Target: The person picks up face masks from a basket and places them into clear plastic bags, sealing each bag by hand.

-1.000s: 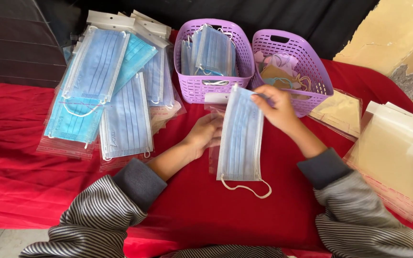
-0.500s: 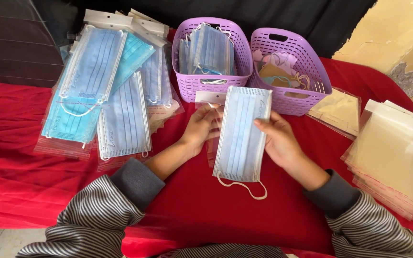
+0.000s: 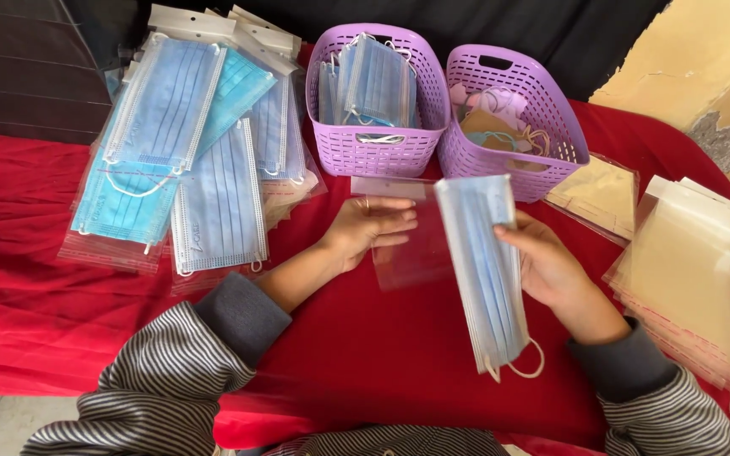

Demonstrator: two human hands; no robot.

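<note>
Red cloth (image 3: 27,279) covers the whole table; dark wall panels run along 12 o'clock and peeling yellow plaster shows at 2 o'clock. Bagged blue masks (image 3: 187,160) pile at 10 o'clock, empty clear sleeves (image 3: 686,270) at 3 o'clock, cut off by the frame edge. 2 lilac baskets (image 3: 365,152) stand at 12 o'clock, their contents partly hidden. Centre, the right hand (image 3: 551,266) pinches a blue face mask (image 3: 483,270), fingers curled behind it. The left hand (image 3: 369,228) grips a clear plastic sleeve (image 3: 407,245), hard to make out.

Striped grey-white sleeves — plain grey cuffs.
</note>
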